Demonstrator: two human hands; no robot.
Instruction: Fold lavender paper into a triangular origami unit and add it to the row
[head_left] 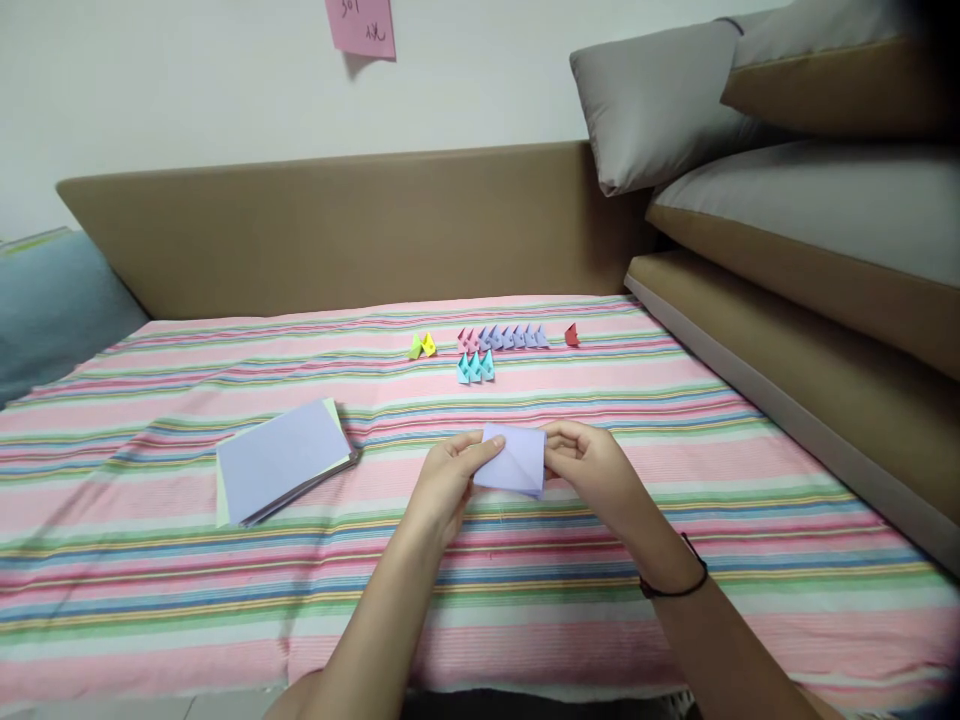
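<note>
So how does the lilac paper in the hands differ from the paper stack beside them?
The folded lilac paper sheet is one piece, creased diagonally, held by the left hand and right hand; the stack of flat paper sheets is many, unfolded, lying untouched on the striped cloth. Both show lilac.

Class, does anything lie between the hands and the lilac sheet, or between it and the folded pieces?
Nothing visible. The left hand and right hand grip the sheet directly; only striped cloth separates it from the folded pieces.
</note>
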